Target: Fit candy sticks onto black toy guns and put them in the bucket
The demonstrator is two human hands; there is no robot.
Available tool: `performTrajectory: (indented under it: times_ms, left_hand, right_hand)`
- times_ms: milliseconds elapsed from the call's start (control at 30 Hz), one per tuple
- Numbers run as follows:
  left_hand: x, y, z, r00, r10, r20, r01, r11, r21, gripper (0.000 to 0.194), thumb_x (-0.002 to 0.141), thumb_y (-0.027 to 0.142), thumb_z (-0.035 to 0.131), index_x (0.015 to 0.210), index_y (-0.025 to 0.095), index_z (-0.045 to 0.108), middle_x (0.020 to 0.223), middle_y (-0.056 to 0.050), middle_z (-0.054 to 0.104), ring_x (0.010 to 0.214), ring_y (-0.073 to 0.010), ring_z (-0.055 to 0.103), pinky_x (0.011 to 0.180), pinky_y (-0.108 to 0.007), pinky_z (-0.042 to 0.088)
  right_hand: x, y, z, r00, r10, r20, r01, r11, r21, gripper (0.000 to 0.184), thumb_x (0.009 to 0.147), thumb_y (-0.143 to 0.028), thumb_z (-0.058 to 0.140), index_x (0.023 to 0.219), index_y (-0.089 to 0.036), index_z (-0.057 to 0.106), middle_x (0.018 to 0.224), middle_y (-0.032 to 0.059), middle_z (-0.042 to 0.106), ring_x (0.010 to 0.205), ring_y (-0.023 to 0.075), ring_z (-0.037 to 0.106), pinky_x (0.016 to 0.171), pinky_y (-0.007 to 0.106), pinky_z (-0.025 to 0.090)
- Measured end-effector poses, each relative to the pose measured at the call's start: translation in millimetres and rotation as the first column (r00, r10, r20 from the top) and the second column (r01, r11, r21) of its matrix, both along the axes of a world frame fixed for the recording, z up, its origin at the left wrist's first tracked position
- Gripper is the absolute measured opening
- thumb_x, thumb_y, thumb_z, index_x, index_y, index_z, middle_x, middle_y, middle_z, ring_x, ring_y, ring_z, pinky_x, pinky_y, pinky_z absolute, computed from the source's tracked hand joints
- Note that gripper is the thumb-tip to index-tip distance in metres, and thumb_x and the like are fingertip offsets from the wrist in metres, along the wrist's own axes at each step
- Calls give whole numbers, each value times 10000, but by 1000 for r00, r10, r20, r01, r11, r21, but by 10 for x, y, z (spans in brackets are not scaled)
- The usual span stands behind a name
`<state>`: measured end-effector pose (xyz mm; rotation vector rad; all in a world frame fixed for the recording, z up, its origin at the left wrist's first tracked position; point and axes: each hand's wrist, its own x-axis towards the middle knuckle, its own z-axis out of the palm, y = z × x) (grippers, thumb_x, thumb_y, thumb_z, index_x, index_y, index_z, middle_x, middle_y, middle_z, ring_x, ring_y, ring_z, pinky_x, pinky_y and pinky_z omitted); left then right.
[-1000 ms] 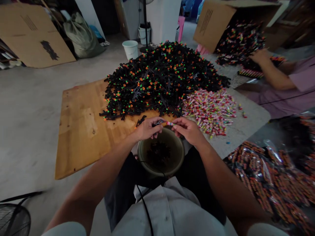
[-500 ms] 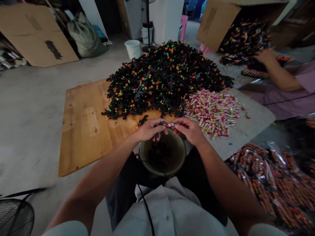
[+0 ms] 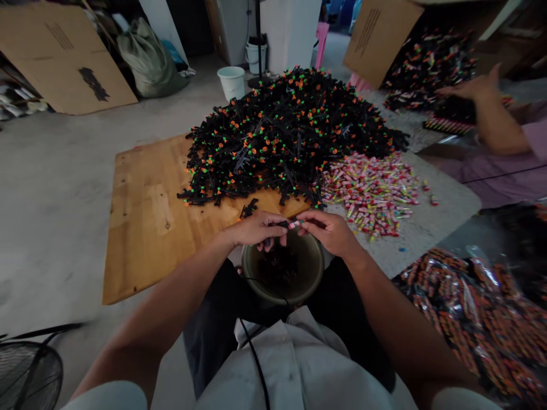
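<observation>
My left hand [image 3: 261,229] is closed on a black plastic toy gun, mostly hidden by the fingers. In a pinch, my right hand [image 3: 328,230] grips a small tube [image 3: 294,225] with a pink, white and red label. The tube's left end meets the toy gun between both hands; whether it is inserted cannot be seen. Below them stands a round bucket [image 3: 317,262] with dark pieces inside. Ahead rises a large heap of black toy guns [image 3: 277,142] with orange and green tips. To its right lies a pile of similar small tubes [image 3: 371,193].
A wooden board [image 3: 141,228] lies under the heap's left side, a grey tabletop [image 3: 448,199] to the right. Clear bags of toys [image 3: 470,319] lie at lower right. A co-worker's hand [image 3: 474,88] is near an open carton [image 3: 380,40]. A fan [image 3: 29,376] stands lower left.
My hands have shifted slightly, and the tube between them is tilted a little more. The co-worker's hand has lifted, fingers spread.
</observation>
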<state>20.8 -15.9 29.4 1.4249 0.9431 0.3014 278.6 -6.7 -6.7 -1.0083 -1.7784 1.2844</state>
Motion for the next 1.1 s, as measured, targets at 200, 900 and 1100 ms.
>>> performTrajectory:
  times_ms: [200,900,1100]
  left_hand:
    - [-23,-13,-47,998,-69,3,69,988,-135,325,955,484,692,1060,177,710,911,-35,754,550,-99,645,454,-194,433]
    - [-424,346,-587,387,701,-598,-170,692,702,470,928,559,695,1197,175,675,1306,-164,664,1228,-329,626,1021,-397,500]
    - [-482,444,-587,473,616,-630,-238,778,582,324,893,465,761,973,185,619,1017,-109,697,1004,-271,651,815,-319,477]
  right_hand:
    - [-24,-31,-50,997,71,-1,-71,994,-78,291,946,-440,734,1132,-221,778,898,42,813,770,189,775,788,321,625]
    - [782,485,-104,184,-376,908,470,845,254,485,1034,-520,530,1222,-137,760,1201,228,772,1159,359,734,949,424,547]
    - [778,642,-170,141,-284,948,492,851,182,565,1016,-522,546,1264,-50,734,1262,308,725,1208,421,710,958,476,556]
